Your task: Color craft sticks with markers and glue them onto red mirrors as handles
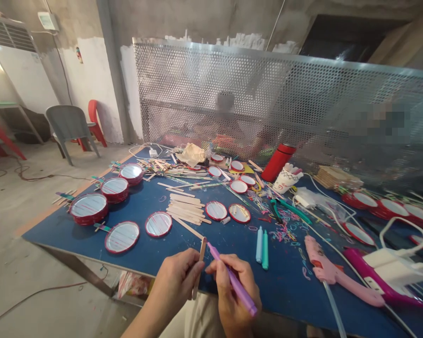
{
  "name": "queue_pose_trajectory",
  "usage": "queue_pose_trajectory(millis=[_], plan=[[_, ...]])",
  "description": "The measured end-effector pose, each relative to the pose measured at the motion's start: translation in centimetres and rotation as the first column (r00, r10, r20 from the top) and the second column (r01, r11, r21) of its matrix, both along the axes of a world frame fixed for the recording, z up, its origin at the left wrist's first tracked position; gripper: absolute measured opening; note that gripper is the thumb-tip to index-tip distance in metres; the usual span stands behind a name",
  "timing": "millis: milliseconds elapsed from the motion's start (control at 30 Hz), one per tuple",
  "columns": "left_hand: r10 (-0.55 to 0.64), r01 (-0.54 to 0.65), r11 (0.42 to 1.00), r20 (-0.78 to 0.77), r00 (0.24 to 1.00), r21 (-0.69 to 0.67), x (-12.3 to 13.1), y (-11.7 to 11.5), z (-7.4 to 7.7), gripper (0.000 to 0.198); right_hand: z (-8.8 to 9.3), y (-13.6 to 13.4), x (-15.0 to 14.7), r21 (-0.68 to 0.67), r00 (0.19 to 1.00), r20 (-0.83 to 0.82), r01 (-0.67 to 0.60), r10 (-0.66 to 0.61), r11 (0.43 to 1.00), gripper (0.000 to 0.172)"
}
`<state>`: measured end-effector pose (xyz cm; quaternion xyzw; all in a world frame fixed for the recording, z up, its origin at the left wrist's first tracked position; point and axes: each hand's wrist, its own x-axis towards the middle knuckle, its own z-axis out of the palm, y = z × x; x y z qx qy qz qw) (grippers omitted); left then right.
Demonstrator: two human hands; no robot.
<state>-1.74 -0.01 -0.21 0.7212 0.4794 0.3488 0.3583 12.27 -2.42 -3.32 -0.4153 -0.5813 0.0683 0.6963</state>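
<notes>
Closest to the lens, the left hand [178,278] was closed around a wooden stick [202,248]. Thumb and fingers pinched it below its middle, so it stood nearly upright over the near edge of the blue table [232,237]. Just beside it, the right hand [232,298] had its fingers wrapped tight in a writing grip on a purple marker [241,293]. The marker's tip pointed up and left toward the top of the stick. It seemed to touch the wood, though the view was too small to be sure.

Beyond the hands, at the table's left, lay red-rimmed round mirrors [121,236], some flat and some stacked, with coloured sticks poking out from under them. Right of those sat a loose pile of plain sticks [185,209], then two more small mirrors side by side. Two capped pens [262,244], pale blue and teal, lay parallel near the middle. A scatter of coloured rubber bands [285,231] spread just past them.

Farther back stood a red bottle [278,162] with a paper cup [286,180] close beside it. Toward the right edge a pink glue gun [324,270] lay flat. A magenta glue gun [368,278] and a white power adapter [391,268] with its cables lay beside that.
</notes>
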Motion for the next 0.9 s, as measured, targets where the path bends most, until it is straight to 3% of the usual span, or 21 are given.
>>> queue_pose_trajectory(millis=[300,900], plan=[[-0.01,0.009,0.999,-0.011,1.0,-0.037,0.02,0.03,-0.07,0.027,0.05,0.08,-0.05,-0.002,1.0,-0.014,-0.017,0.017,1.0,0.015],[0.003,-0.003,0.999,0.002,1.0,0.034,-0.04,-0.16,-0.59,0.026,-0.17,0.05,-0.09,0.009,0.998,-0.035,-0.046,0.047,0.999,0.013]])
